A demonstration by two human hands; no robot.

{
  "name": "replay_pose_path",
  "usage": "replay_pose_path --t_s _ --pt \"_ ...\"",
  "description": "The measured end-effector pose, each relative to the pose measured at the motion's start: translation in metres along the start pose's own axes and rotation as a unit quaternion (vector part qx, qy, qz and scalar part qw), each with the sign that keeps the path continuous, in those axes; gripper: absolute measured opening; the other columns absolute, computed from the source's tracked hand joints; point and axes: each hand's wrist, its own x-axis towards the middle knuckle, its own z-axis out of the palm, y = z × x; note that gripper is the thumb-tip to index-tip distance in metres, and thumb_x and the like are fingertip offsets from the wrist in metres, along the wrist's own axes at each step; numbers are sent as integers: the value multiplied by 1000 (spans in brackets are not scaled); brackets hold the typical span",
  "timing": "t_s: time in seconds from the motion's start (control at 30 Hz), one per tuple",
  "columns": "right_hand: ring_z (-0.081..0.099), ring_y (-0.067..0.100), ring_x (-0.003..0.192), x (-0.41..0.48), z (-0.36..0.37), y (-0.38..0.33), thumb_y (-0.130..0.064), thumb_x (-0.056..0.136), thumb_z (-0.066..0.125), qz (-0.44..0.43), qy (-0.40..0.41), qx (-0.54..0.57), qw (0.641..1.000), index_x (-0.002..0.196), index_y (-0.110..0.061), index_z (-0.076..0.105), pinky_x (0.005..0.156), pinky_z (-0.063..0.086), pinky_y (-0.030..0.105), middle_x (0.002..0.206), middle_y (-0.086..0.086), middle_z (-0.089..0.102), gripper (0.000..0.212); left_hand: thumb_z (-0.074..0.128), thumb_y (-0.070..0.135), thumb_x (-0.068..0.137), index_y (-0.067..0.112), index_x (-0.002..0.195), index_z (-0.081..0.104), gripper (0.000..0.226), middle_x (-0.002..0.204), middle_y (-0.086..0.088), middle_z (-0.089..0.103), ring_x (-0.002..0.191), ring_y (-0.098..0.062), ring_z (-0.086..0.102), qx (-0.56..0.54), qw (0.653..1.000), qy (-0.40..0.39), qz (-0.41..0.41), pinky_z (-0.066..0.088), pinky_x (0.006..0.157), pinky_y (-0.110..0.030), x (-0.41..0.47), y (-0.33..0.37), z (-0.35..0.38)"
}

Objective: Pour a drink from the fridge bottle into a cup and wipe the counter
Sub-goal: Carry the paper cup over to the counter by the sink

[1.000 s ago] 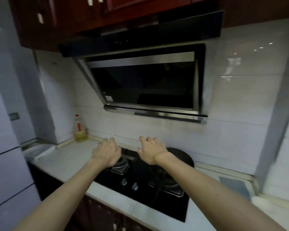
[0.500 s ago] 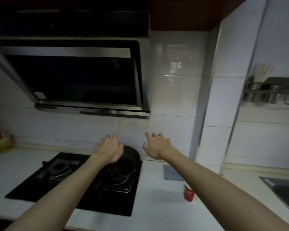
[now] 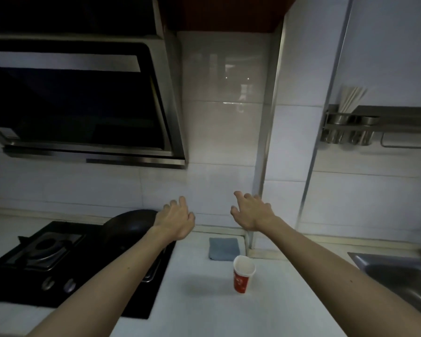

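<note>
We hold our left hand [image 3: 175,220] and right hand [image 3: 252,211] out above the desk [image 3: 204,300], fingers [image 3: 182,203] loosely spread and gripping nothing, our left wrist hiding part of the dark pan [image 3: 129,224].

Dim kitchen, low light. Glossy white tiled wall [image 3: 224,122] with faint reflections high up. Black-glass range hood [image 3: 83,105] upper left, red-brown cabinet [image 3: 229,13] at the top. Black gas hob [image 3: 46,276] set in the white counter [image 3: 204,307], dark wok [image 3: 129,224] on its right burner. Vertical metal corner trim [image 3: 267,130] where the wall steps out. Steel sink [image 3: 399,276] at right edge. Wall rack [image 3: 394,117] above it with steel cups, one holding chopsticks [image 3: 350,98].
</note>
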Motion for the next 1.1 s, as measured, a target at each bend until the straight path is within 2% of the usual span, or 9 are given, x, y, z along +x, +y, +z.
replay_pose_path --t_s 0.3,0.5,0.6,0.83,0.97,1.1 --pt "38 39 129 11 61 75 -38 101 35 11 -43 88 995 149 -18 17 105 37 56 146 17 35 55 32 35 99 6 125 37 39 127 -21 50 110 -35 52 6 998 -64 -16 47 87 -42 14 40 76" --pt "36 38 133 28 117 105 -42 100 38 50 -85 121 988 150 -21 14 107 36 55 150 14 33 59 32 35 99 7 129 36 41 128 -20 48 112 -35 50 9 994 -103 -21 43 86 -41 31 55 133" --pt "34 39 136 38 144 117 -39 101 38 69 -108 132 983 152 -18 13 110 33 52 152 15 32 60 34 34 99 8 127 37 39 124 -18 50 109 -32 52 10 994 -111 -16 45 84 -40 44 58 163" --pt "35 36 133 75 198 146 -39 100 40 75 -141 118 980 149 -22 17 107 36 51 148 12 35 57 34 37 98 10 133 35 44 125 -14 50 108 -28 53 -14 990 -142 -12 46 82 -37 90 50 225" --pt "30 34 139 90 225 159 -40 101 40 86 -158 159 971 152 -25 13 112 31 54 156 8 28 59 33 36 99 10 133 35 42 122 -13 51 106 -26 53 -15 986 -163 -3 43 77 -34 113 43 250" --pt "30 32 140 88 250 161 -41 100 43 77 -180 204 959 152 -23 14 114 29 53 157 7 27 62 31 34 99 7 138 30 47 129 -17 48 112 -32 50 -15 979 -204 8 44 85 -39 120 43 274"
